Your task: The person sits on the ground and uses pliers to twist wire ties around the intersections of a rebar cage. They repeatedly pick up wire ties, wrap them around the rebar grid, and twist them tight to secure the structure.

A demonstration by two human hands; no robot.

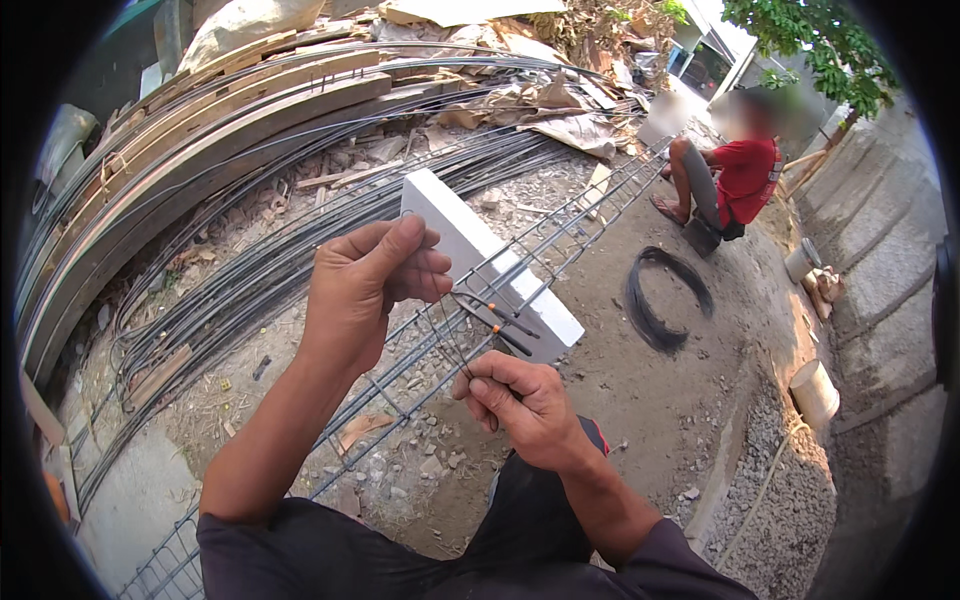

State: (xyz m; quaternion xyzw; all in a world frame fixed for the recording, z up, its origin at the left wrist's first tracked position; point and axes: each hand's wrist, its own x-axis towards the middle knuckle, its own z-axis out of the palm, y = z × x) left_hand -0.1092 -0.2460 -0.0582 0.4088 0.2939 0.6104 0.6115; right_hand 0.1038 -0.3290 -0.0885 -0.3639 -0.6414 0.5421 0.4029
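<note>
Thin dark tie wire point(452, 338) runs between my two hands above the middle of the scene. My left hand point(365, 275) is raised, thumb and fingers closed on the wire's upper end. Lower and to the right, my right hand point(525, 405) pinches the other end between thumb and fingers. Just beyond them, a long rebar cage point(400, 405) slants from lower left to upper right, crossing a pale rectangular block point(452, 212). Pincers point(500, 325) with dark handles and orange marks lie on the cage and block, between my hands and partly behind the wire.
Long rebar rods point(230, 320) and timber boards point(250, 115) lie at the left. A coil of black wire point(645, 310) rests on the dirt at right. Farther back, a person in a red shirt point(750, 180) sits by the cage. A bucket point(815, 393) stands near gravel point(775, 500).
</note>
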